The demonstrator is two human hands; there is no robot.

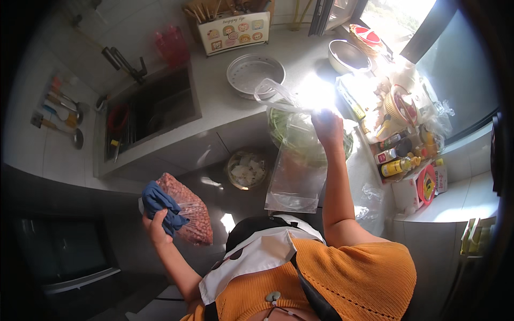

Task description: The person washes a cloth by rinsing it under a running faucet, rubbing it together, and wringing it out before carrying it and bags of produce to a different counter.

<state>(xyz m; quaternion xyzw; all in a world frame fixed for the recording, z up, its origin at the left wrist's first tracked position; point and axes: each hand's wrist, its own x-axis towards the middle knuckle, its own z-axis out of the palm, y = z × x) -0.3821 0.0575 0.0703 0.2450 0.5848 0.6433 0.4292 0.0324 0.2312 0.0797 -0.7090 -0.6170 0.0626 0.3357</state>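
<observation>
Head view looks straight down on a kitchen corner. The left hand, at about eight o'clock, is closed around a blue cloth and the neck of a clear bag of reddish beans, which hangs in the air below the counter edge; the cloth hides the fingers' exact grip. The right hand, near the centre toward one o'clock, is raised and pinched shut on the top edge of an empty clear plastic bag that hangs down in front of a bowl of green vegetables; strong glare from the window washes out the fingertips and the bag's mouth. At twelve o'clock a round metal steamer tray sits on the counter, with the sink at ten o'clock. A bowl of pale chunks stands lower, near the centre. Bottles and packets crowd three o'clock, partly lost in glare. The person's orange top fills the lower edge.
</observation>
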